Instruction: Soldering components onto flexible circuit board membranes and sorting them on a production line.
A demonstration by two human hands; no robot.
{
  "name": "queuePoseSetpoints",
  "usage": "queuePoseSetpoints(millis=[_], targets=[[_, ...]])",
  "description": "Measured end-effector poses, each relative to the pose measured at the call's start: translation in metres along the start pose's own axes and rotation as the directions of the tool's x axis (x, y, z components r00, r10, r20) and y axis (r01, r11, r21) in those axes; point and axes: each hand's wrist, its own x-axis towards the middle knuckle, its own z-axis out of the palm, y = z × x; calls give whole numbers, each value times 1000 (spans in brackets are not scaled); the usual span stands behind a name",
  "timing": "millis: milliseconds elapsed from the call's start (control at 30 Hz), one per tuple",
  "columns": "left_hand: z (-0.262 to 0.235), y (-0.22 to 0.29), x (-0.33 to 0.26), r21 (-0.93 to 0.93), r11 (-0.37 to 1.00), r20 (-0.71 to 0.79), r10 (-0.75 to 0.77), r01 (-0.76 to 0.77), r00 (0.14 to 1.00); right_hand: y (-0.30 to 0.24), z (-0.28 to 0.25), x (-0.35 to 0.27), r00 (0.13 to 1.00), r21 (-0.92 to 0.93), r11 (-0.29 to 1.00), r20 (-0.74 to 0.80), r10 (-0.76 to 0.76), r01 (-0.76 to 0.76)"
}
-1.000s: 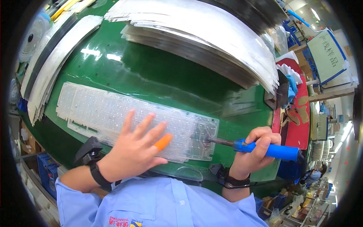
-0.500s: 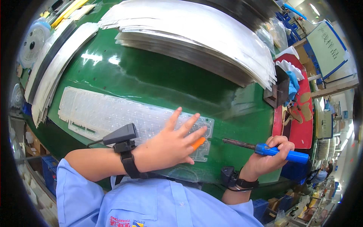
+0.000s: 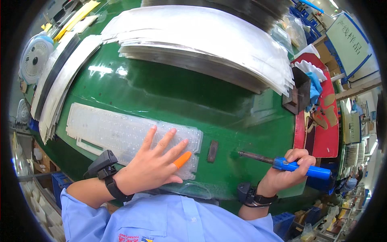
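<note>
My left hand (image 3: 159,163) lies palm down with fingers spread over the right part of a long, translucent, dotted plastic sheet (image 3: 109,127); an orange finger cot covers its index finger. Just right of the sheet, a small dark rectangular bar (image 3: 212,151) rests on the green tabletop. In my right hand (image 3: 288,171), fingers wrap around the blue handle of a soldering iron (image 3: 258,157). Its dark, scorched metal shaft points left, and the tip is close to the table surface, right of the bar. I cannot tell whether the tip touches the table.
A big stack of pale, flexible sheets (image 3: 197,36) spans the far side of the green table (image 3: 169,88). More stacked sheets (image 3: 66,80) stand at the left, near a small fan (image 3: 35,58). A dark metal block (image 3: 297,90) and a red board (image 3: 327,137) are at the right.
My left hand and the plastic sheet have shifted left, and the dark bar beside the sheet has come into sight. My right hand keeps its hold on the soldering iron, almost unmoved.
</note>
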Motion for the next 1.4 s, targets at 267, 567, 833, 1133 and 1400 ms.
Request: queuePoseSetpoints(millis=[267,567,833,1133,1400], targets=[[-72,-70,77,98,991,-487,-33,92,873,8,-6,-1,999,26,999,-27,44,-43],[-105,-121,107,162,983,-483,-1,91,875,14,-7,1,998,76,996,-31,48,-45],[-78,-79,29,309,948,-692,282,-81,665,17,-12,1,998,43,998,-51,40,-38],[3,-39,-66,215,966,-399,220,-143,890,7,0,5,999,-7,999,26,-46,46],[15,-26,-60,-29,997,-242,-77,72,967,-28,41,-15,962,29,992,242,-125,122]])
